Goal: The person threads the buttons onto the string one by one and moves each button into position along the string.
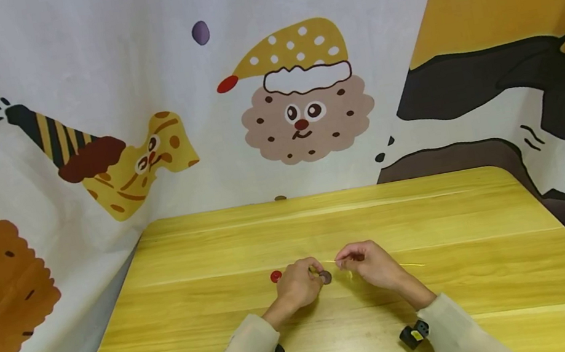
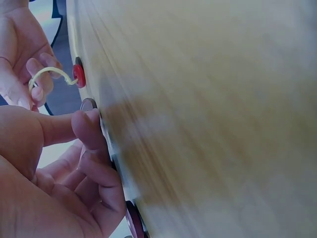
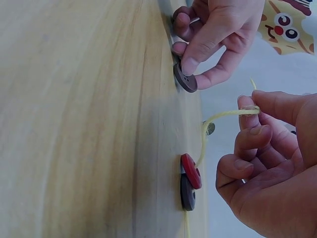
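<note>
My left hand pinches a dark brown button between thumb and finger, its edge close to the tabletop. Facing it, my right hand pinches a pale yellow cord near one end, and a short tip sticks out past the fingers. From that grip the cord curves down to a red button with a dark button against it. Its tail lies on the table to the right of the right wrist. A gap separates the cord tip from the brown button.
Another red button lies on the wooden table, just left of my left hand. A dark red button shows below the fingers in the left wrist view. Behind the table hangs a printed cloth.
</note>
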The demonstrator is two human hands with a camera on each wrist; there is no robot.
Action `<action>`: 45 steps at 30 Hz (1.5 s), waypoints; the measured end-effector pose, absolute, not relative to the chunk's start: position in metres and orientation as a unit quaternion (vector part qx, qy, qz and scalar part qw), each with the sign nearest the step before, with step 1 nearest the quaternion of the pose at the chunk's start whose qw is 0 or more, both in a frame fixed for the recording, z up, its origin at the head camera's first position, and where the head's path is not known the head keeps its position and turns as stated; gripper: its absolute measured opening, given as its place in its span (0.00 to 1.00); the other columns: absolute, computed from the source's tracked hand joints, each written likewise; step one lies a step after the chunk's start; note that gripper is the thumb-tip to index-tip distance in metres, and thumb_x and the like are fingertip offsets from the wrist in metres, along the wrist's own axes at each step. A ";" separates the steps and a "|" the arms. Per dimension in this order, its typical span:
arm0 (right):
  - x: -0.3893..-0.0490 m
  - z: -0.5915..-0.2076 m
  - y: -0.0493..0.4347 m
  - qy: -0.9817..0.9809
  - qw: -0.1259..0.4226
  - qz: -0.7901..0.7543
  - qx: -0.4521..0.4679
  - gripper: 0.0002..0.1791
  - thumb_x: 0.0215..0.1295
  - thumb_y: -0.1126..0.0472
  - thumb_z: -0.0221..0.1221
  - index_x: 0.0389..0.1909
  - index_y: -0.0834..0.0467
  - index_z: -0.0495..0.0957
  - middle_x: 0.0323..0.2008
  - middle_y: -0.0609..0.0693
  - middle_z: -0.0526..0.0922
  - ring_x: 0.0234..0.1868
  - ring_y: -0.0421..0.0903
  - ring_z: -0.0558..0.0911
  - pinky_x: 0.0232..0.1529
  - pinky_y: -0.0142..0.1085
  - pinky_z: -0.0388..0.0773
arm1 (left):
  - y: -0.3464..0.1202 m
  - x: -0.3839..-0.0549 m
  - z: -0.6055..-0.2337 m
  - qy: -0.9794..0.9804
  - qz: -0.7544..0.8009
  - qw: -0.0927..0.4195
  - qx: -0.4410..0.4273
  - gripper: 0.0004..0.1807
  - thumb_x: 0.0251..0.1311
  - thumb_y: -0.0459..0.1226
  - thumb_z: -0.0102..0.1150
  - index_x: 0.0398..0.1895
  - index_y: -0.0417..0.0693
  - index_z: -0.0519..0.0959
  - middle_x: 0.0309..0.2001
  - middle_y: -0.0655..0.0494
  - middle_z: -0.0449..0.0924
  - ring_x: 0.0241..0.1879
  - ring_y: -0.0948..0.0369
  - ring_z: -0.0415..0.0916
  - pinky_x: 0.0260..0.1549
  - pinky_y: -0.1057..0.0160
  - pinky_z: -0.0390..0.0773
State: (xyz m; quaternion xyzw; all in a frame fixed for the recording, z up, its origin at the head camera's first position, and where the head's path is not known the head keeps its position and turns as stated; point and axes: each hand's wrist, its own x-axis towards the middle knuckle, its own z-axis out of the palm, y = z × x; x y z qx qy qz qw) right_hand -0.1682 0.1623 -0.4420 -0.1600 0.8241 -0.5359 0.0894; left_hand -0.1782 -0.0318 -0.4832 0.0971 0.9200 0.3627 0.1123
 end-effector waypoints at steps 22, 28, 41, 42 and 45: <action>-0.167 -0.441 0.162 0.821 0.100 -0.539 -0.157 0.06 0.67 0.71 0.58 0.40 0.71 0.82 0.37 0.68 0.83 0.33 0.60 0.80 0.26 0.29 0.72 | -0.033 -0.177 -0.484 0.915 0.377 0.103 0.097 0.03 0.60 0.39 0.67 0.33 0.52 0.83 0.20 0.62 0.76 0.17 0.64 0.69 0.14 0.67 0.64; -0.171 -0.452 0.162 0.827 0.091 -0.534 -0.151 0.06 0.67 0.71 0.59 0.39 0.69 0.83 0.37 0.68 0.84 0.34 0.61 0.81 0.26 0.29 0.73 | -0.036 -0.177 -0.482 0.905 0.399 0.111 0.094 0.02 0.59 0.37 0.67 0.34 0.50 0.83 0.22 0.61 0.77 0.19 0.63 0.73 0.16 0.65 0.69; -0.182 -0.473 0.169 0.826 0.084 -0.539 -0.142 0.08 0.66 0.65 0.62 0.41 0.66 0.85 0.38 0.62 0.86 0.31 0.55 0.80 0.25 0.30 0.73 | -0.044 -0.185 -0.474 0.884 0.455 0.093 0.063 0.05 0.61 0.41 0.66 0.36 0.50 0.84 0.26 0.59 0.81 0.23 0.62 0.76 0.21 0.62 0.74; -0.182 -0.472 0.169 0.826 0.083 -0.540 -0.141 0.08 0.66 0.65 0.62 0.41 0.66 0.84 0.38 0.62 0.86 0.31 0.56 0.80 0.25 0.30 0.73 | -0.045 -0.186 -0.473 0.883 0.457 0.093 0.060 0.06 0.61 0.42 0.66 0.36 0.50 0.84 0.26 0.60 0.81 0.23 0.62 0.76 0.22 0.61 0.75; -0.182 -0.470 0.168 0.826 0.082 -0.542 -0.132 0.08 0.66 0.65 0.62 0.41 0.65 0.85 0.38 0.62 0.86 0.29 0.56 0.79 0.24 0.30 0.73 | -0.046 -0.187 -0.472 0.878 0.466 0.093 0.051 0.09 0.60 0.46 0.67 0.36 0.51 0.83 0.25 0.60 0.81 0.23 0.61 0.76 0.22 0.60 0.74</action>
